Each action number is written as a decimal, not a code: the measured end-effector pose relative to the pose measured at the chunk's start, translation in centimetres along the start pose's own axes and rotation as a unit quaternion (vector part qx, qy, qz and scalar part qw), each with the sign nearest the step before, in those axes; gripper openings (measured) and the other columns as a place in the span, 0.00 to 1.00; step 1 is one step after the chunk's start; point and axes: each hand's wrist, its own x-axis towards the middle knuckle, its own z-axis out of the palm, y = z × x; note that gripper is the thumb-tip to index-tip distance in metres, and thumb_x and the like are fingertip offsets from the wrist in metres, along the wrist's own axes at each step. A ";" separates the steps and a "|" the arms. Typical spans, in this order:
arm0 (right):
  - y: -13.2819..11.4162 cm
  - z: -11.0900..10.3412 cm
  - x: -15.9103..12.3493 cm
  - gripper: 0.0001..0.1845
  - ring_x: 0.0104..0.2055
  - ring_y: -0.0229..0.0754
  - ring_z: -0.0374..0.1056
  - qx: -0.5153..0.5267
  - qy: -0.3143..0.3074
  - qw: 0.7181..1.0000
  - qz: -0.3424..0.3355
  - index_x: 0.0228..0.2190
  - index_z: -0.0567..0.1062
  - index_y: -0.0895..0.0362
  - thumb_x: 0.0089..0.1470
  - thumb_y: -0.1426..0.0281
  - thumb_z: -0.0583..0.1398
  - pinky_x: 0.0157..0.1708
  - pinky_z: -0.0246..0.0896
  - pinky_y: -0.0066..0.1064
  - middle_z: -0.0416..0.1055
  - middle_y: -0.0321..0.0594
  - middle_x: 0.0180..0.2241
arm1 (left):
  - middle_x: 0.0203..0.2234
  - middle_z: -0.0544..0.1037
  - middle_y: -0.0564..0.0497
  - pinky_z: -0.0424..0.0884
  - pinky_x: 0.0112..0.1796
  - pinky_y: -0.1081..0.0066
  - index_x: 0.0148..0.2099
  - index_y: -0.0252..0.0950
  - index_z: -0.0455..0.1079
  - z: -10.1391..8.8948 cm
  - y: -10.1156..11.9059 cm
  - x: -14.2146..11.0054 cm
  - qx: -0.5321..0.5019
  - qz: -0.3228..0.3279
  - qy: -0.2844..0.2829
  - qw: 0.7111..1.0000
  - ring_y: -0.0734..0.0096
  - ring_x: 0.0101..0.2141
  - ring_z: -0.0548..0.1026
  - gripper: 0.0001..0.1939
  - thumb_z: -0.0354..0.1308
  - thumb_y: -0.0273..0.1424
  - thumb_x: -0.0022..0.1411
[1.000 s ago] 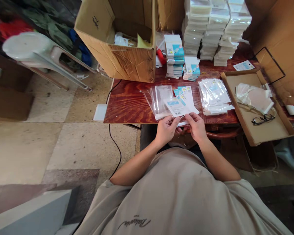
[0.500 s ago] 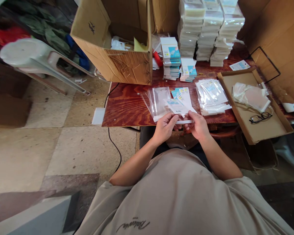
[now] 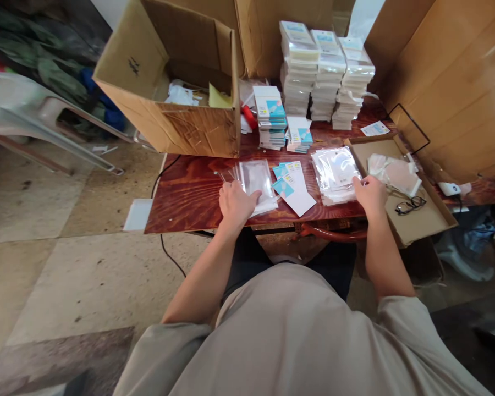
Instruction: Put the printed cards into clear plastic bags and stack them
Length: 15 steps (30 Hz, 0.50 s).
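Observation:
My left hand [image 3: 236, 202] rests on the near left edge of a pile of empty clear plastic sleeves [image 3: 256, 182] on the red wooden table [image 3: 190, 192]; its fingers curl onto the sleeves. My right hand [image 3: 370, 192] lies at the right edge of a stack of filled, sealed packets [image 3: 336, 173], fingers bent against the top one. Between the two hands sits a fan of blue-and-white printed cards [image 3: 292, 184].
A large open cardboard box [image 3: 177, 104] stands at the table's back left. Tall stacks of packed items [image 3: 325, 77] and shorter card stacks [image 3: 270, 115] line the back. A flat cardboard tray [image 3: 412, 212] on the right holds glasses [image 3: 410, 205] and plastic wrap. A cable hangs off the table's left side.
Both hands held one packet together at the table's front edge. They have parted: the left went to the empty sleeves, the right carried the packet to the filled stack. The camera tilted right.

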 end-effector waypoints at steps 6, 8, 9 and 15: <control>-5.2 1.5 -5.6 0.16 0.56 0.56 0.70 0.059 0.012 0.976 -0.210 0.50 0.77 0.59 0.69 0.61 0.63 0.60 0.63 0.45 0.76 0.58 0.52 | 0.50 0.82 0.33 0.73 0.53 0.50 0.49 0.35 0.75 -0.9 -0.7 2.1 -0.019 -0.037 -0.060 0.997 0.37 0.53 0.79 0.22 0.72 0.44 0.59; -7.4 2.6 -7.8 0.15 0.56 0.54 0.71 0.077 -0.111 0.931 -0.340 0.46 0.79 0.58 0.68 0.60 0.65 0.62 0.64 0.45 0.78 0.54 0.51 | 0.46 0.84 0.35 0.73 0.51 0.52 0.41 0.37 0.75 -1.1 -1.0 2.5 -0.018 -0.044 -0.075 0.996 0.39 0.50 0.81 0.16 0.71 0.43 0.60; -8.4 3.0 -8.8 0.18 0.59 0.57 0.70 0.053 -0.144 0.920 -0.361 0.47 0.80 0.59 0.65 0.57 0.68 0.64 0.63 0.48 0.77 0.55 0.55 | 0.45 0.84 0.36 0.73 0.50 0.52 0.40 0.37 0.75 -1.1 -1.1 2.6 -0.021 -0.046 -0.075 0.996 0.40 0.50 0.81 0.15 0.71 0.43 0.60; -10.5 3.2 -10.4 0.17 0.64 0.58 0.66 -0.079 -0.262 0.877 -0.395 0.49 0.81 0.63 0.67 0.61 0.67 0.64 0.65 0.49 0.73 0.57 0.58 | 0.45 0.84 0.37 0.73 0.53 0.52 0.51 0.35 0.71 -1.1 -1.8 3.0 -0.058 -0.057 -0.017 0.997 0.43 0.51 0.81 0.24 0.73 0.37 0.56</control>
